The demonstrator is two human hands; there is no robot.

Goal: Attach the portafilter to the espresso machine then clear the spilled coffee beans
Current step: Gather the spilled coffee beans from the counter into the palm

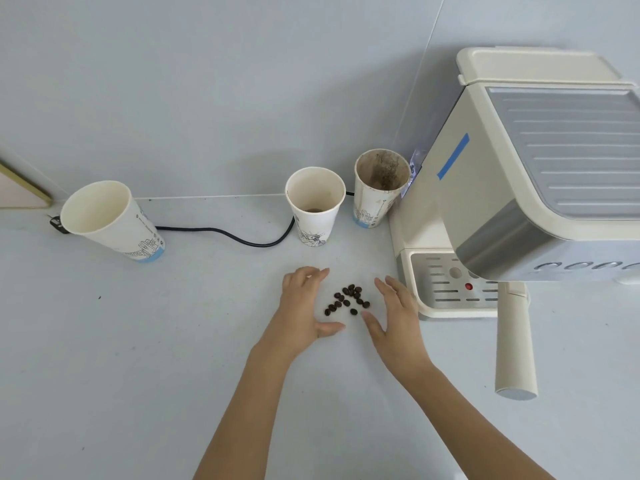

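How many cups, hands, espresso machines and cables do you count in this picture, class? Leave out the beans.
Cups: 3
Hands, left hand and right hand: 2
Espresso machine: 1
Cable: 1
Total: 7

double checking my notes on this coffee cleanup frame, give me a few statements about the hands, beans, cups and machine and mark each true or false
1. The coffee beans lie on the table between the left hand and the right hand. True.
2. The right hand is holding a paper cup. False: both hands are open and empty, flanking the beans.
3. The portafilter handle sticks out from under the espresso machine. True.
4. All three paper cups are clean inside. False: the cup beside the machine has brown residue on its inner wall.
5. The black power cord runs across the coffee beans. False: it lies farther back, between the left cup and the middle cup.
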